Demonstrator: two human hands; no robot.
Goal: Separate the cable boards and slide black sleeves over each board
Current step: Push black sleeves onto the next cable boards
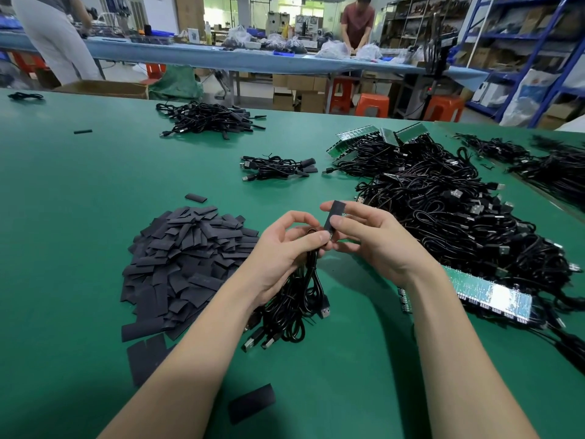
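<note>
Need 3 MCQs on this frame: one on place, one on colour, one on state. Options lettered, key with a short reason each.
1. Where does the pile of loose black sleeves lie relative to the hands?
A. On the person's left
B. On the person's right
C. On the far blue bench

2. What colour is the table surface?
A. Grey
B. Green
C. White

3. What is the right hand doing?
A. Resting flat on the table
B. Hanging idle, holding nothing
C. Pinching a single black sleeve

Key:
1 A: the sleeve heap sits left of the left hand, while the big cable pile is on the right.
2 B: the mat under everything is green.
3 C: thumb and fingers pinch one sleeve, held up above the cable bundle that the left hand grips.
</note>
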